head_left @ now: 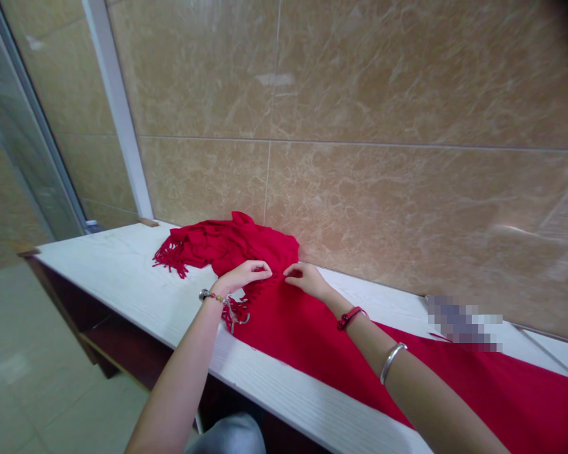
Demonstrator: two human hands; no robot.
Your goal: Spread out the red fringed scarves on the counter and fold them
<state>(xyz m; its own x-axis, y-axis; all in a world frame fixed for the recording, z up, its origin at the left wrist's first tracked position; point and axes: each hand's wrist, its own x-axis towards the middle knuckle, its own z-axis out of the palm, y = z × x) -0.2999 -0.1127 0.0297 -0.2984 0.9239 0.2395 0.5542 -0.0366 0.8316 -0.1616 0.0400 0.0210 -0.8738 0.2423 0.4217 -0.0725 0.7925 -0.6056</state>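
A flat length of red fringed scarf (307,334) runs along the white tabletop toward the right. At its left end, tassels hang near my left wrist. My left hand (246,273) is closed in a pinch at the tasselled end of this scarf. Facing it a short way to the right, my right hand (308,280) also pinches at the same edge, thumb and forefinger together. Just beyond both hands lies a crumpled red fringed cloth (218,243); whether it is one piece with the flat scarf I cannot tell.
The white tabletop (108,265) stands against a tan marbled tile wall (360,208), with open dark shelving (127,350) beneath it. A pixelated grey object (464,323) lies by the wall at right. A small wooden block (147,222) sits at the back left.
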